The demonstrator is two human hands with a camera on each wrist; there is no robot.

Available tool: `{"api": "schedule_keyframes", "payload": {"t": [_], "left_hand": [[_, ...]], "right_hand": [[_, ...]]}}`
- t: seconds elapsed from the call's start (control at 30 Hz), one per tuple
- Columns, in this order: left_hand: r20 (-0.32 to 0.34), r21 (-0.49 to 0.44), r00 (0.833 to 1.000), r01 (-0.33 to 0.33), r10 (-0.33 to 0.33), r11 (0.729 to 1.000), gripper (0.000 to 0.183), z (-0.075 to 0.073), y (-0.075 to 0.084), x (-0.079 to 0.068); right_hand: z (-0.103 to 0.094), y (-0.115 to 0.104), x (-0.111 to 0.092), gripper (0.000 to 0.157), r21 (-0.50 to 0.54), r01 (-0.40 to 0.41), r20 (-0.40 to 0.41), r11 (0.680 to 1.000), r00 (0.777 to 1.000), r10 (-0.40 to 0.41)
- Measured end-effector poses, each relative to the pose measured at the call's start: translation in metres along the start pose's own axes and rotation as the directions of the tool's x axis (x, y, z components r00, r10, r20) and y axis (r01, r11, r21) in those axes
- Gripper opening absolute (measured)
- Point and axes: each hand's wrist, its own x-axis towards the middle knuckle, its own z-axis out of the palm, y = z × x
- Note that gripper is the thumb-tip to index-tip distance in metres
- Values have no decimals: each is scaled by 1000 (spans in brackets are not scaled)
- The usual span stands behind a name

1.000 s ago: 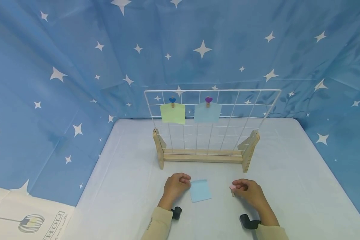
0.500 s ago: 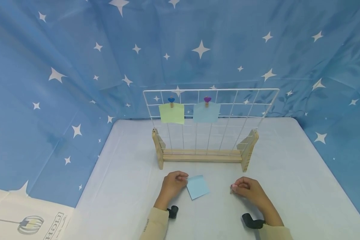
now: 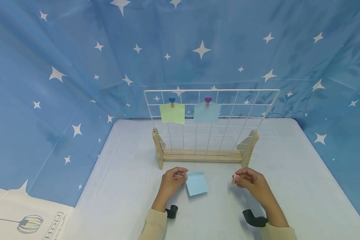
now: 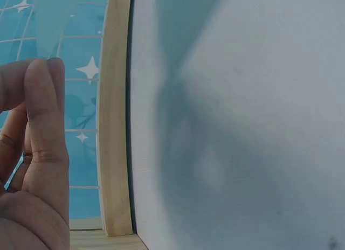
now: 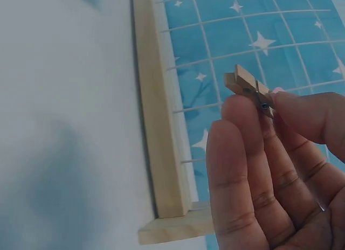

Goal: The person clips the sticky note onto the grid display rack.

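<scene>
In the head view my left hand [image 3: 182,176] pinches the left edge of a light blue sticky note [image 3: 196,184] just above the table. My right hand [image 3: 238,178] pinches a small wooden clothespin [image 3: 235,178] with a pink top. The right wrist view shows the clothespin [image 5: 249,87] held between thumb and fingertips [image 5: 242,153]. Both hands hover in front of a white wire grid [image 3: 228,110] on a wooden stand [image 3: 202,156]. The left wrist view shows only my curled fingers [image 4: 40,126] beside the wooden base [image 4: 116,126]; the note is not clear there.
On the grid hang a green note [image 3: 172,113] under a blue heart clip [image 3: 172,100] and a blue note [image 3: 207,112] under a purple heart clip [image 3: 208,99]. A white table [image 3: 288,173] is ringed by blue starred cloth [image 3: 78,66].
Both hands have moved slightly away from me toward the stand. The blue note shifted left and forward with my left hand; the clothespin rose with my right.
</scene>
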Motion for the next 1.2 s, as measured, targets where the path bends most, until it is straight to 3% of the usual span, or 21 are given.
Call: {"api": "schedule_keyframes", "payload": {"t": [0.2,0.43,0.87,1.2], "left_hand": [[-4,-65,1000,4,-5,998,23,-1,8,-2],[-20,-13,1000,19,-19,1000,17,-1,11,-3],[-26,-32,1000,-16,15,999,15,0,16,-3],[-24,-36,999,-35,35,999,14,0,26,0]], "right_hand": [[-1,-9,1,22,-28,49,-16,998,999,-49],[-1,-16,2,19,-69,86,-23,994,996,-88],[-4,-21,5,15,-58,179,7,982,984,-179],[-5,-25,6,15,-107,186,12,977,983,-186]]}}
